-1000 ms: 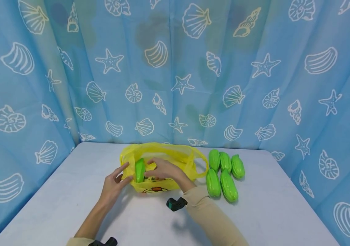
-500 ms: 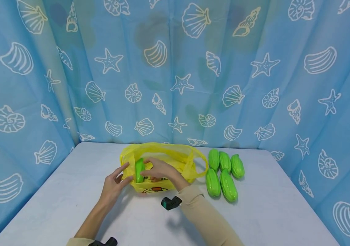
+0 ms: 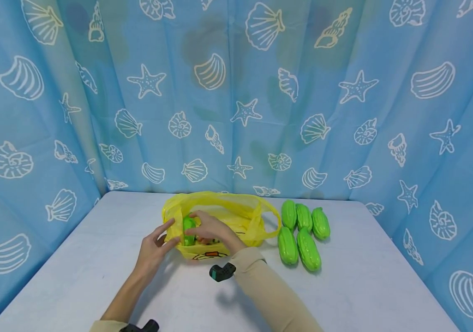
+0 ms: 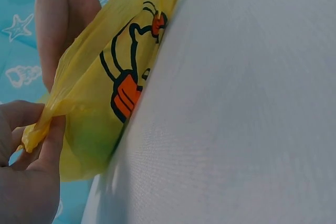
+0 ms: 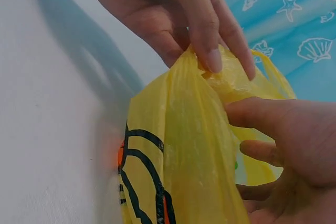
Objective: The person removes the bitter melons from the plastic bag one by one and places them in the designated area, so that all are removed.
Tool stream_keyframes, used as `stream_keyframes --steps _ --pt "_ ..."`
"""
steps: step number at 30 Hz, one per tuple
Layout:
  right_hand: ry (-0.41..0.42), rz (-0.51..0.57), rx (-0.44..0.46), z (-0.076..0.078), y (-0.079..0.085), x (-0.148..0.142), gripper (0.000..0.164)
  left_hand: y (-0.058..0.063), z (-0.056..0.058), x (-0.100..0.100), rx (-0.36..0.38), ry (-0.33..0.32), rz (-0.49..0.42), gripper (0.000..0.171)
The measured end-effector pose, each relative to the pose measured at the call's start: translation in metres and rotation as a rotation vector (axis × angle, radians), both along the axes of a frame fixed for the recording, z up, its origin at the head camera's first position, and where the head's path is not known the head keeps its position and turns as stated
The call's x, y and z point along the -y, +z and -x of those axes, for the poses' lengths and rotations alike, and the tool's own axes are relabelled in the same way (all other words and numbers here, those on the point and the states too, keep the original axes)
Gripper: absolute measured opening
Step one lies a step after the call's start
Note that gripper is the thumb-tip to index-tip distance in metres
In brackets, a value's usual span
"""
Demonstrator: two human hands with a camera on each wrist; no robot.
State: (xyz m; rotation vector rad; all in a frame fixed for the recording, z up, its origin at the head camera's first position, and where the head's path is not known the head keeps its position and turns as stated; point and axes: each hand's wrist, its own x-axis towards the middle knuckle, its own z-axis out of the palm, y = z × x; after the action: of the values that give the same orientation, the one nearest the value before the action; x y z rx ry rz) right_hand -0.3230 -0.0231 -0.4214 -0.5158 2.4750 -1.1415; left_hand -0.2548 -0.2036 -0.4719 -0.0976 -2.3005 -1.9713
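A yellow plastic bag (image 3: 215, 199) with a printed black-and-orange drawing lies on its base on the table, mouth upward. My left hand (image 3: 153, 249) pinches the bag's left rim between thumb and fingers. Inside the mouth, close to that rim, is a shiny green gourd-like vegetable (image 3: 188, 224); its shape shows dimly through the bag wall (image 4: 89, 135) in the left wrist view. My right hand (image 3: 213, 229) reaches into the mouth, thumb and forefinger spread right at the green vegetable. In the right wrist view, the right hand (image 5: 299, 140) has nothing visible between its fingers; some fingertips are hidden behind the plastic.
Several ridged green vegetables (image 3: 308, 249) of the same kind lie grouped right of the bag. One bag handle (image 3: 275, 223) loops out toward them. The white table (image 3: 203, 295) meets a blue seashell curtain (image 3: 236, 138) at the back and sides.
My right hand has moved left and deeper into the bag, up to the green vegetable, which now sits slightly lower. My left hand keeps its pinch on the rim.
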Motion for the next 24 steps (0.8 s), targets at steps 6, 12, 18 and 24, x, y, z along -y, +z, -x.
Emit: stream_keyframes --steps 6,12,18,24 --pt "-0.023 -0.011 0.001 0.0016 -0.0045 0.0056 0.061 0.0017 -0.0015 -0.0009 -0.016 -0.017 -0.015 0.061" --pt "-0.021 -0.019 0.013 0.0024 -0.003 0.0076 0.062 0.004 -0.0032 -0.0014 -0.016 -0.021 -0.026 0.061" --pt "-0.026 -0.013 0.039 0.0025 -0.0026 0.0102 0.064 0.0032 -0.0029 -0.0015 -0.013 -0.021 -0.028 0.061" --pt "-0.021 -0.003 0.044 0.0028 -0.0036 0.0108 0.064 0.0015 -0.0016 -0.0013 -0.02 -0.011 -0.01 0.061"
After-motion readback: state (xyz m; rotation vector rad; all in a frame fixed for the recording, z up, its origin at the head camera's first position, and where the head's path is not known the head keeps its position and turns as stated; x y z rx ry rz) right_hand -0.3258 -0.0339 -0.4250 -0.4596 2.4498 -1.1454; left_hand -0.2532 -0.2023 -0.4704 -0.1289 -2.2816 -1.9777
